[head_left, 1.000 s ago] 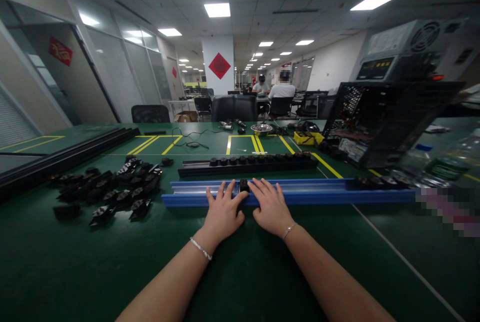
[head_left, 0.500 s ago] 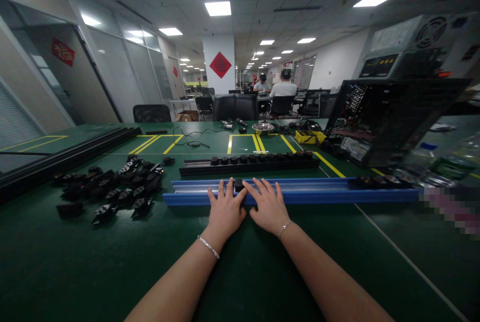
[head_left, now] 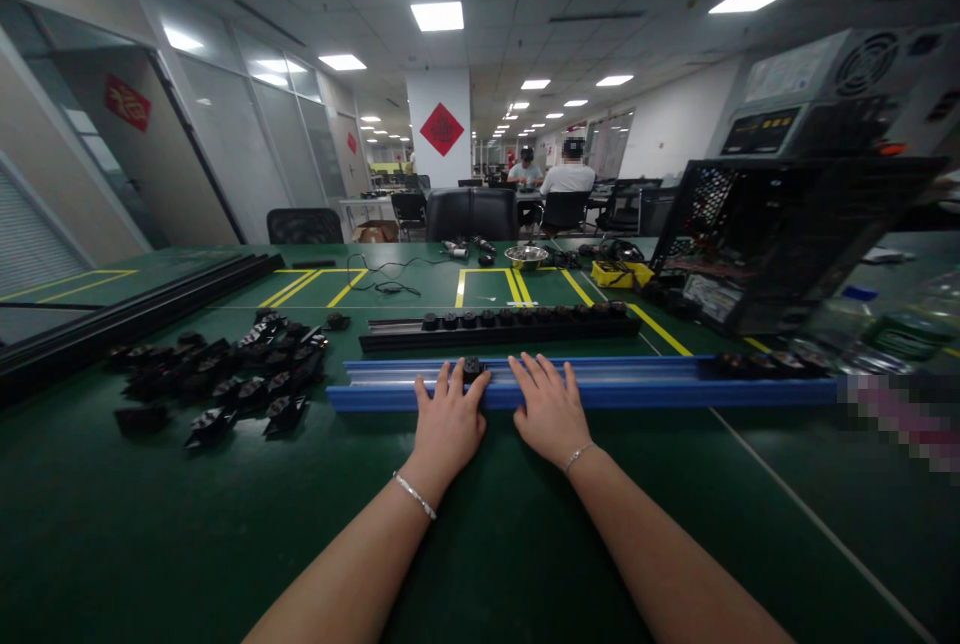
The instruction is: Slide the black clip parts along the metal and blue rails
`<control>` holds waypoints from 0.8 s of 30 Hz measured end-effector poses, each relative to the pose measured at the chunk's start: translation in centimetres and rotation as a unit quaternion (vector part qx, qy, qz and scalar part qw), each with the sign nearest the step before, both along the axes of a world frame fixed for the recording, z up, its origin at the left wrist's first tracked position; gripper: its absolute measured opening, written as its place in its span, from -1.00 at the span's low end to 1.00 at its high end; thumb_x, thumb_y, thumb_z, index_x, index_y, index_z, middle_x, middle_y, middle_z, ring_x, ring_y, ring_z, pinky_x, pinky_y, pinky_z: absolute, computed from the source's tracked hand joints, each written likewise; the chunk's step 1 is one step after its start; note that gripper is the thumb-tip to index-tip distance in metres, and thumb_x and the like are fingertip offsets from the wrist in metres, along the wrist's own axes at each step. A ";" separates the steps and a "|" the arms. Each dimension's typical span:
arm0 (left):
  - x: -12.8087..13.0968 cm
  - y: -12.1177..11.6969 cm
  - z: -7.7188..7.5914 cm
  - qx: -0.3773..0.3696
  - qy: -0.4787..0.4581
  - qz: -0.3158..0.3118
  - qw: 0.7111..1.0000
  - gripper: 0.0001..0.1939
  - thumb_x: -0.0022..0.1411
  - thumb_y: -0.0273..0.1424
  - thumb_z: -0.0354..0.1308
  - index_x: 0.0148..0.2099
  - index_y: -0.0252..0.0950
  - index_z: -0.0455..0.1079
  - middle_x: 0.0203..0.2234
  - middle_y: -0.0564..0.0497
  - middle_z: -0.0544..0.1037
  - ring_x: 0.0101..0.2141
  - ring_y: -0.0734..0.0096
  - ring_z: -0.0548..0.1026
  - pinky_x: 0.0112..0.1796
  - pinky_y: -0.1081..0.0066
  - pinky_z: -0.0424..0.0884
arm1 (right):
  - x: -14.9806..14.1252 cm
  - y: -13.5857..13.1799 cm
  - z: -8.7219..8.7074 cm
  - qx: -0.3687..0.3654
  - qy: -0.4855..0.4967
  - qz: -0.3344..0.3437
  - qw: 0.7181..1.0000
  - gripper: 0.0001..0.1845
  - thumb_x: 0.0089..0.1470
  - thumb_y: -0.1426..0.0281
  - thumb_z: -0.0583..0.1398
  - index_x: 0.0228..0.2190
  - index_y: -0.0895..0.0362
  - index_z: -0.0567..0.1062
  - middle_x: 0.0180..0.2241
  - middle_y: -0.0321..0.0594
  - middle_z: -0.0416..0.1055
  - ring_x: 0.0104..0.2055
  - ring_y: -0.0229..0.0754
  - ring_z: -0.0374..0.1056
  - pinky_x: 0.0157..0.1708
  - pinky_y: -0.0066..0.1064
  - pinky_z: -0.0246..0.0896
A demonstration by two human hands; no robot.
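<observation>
A long blue rail [head_left: 645, 384] lies across the green table [head_left: 150, 524] in front of me. My left hand [head_left: 448, 421] rests on its near edge, fingers spread, with the fingertips against a small black part [head_left: 472, 367] seated in the rail. Just to the right, my right hand [head_left: 550, 408] lies flat and open on the rail, holding nothing. More black parts [head_left: 765, 362] sit in the rail far to the right. A black rail [head_left: 499, 329] filled with a row of such parts lies just behind the blue one.
A heap of loose black parts [head_left: 225, 374] lies at left, with long black bars [head_left: 127, 319] beyond it. An open computer case [head_left: 780, 234] and plastic bottles [head_left: 892, 329] stand at right. Cables, a metal bowl [head_left: 525, 256] and a yellow item sit farther back. Two people sit far away.
My right hand has slid a little to the right along the blue rail, away from the black part. My left hand stays by the part, which has shifted slightly left.
</observation>
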State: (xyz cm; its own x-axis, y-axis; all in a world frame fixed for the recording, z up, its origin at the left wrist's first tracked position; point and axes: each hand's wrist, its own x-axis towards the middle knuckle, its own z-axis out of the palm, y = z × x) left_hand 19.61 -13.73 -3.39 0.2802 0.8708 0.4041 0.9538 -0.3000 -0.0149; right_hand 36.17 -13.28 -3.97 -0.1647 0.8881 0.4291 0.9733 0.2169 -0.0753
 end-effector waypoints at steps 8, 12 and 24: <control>-0.5 -0.1 0.3 -0.002 0.002 0.010 1.000 -0.47 0.14 -0.32 0.00 0.19 -0.02 0.14 0.20 -0.14 0.20 0.19 0.02 0.10 0.09 -0.23 -0.10 | 0.5 0.1 0.3 -0.019 0.000 -0.012 1.000 -0.28 -0.07 0.41 0.06 0.18 0.06 0.14 0.23 -0.19 0.07 0.26 -0.04 -0.13 0.22 -0.02 -0.48; -0.8 -0.1 0.5 -0.008 -0.002 0.034 0.999 -0.48 0.14 -0.31 0.00 0.18 -0.01 0.16 0.20 -0.13 0.20 0.20 0.00 0.08 0.09 -0.25 -0.11 | 0.6 0.2 0.3 -0.025 -0.002 -0.010 1.000 -0.31 -0.06 0.42 0.06 0.16 0.05 0.17 0.23 -0.19 0.07 0.26 -0.04 -0.12 0.22 -0.02 -0.46; -2.6 -0.1 0.9 -0.010 -0.001 0.059 0.998 -0.50 0.13 -0.32 0.00 0.16 -0.01 0.19 0.18 -0.08 0.24 0.19 -0.02 0.11 0.10 -0.24 -0.10 | 0.6 0.2 0.3 -0.027 0.003 -0.008 1.000 -0.33 -0.07 0.41 0.06 0.14 0.05 0.21 0.23 -0.21 0.06 0.26 -0.03 -0.11 0.22 -0.02 -0.43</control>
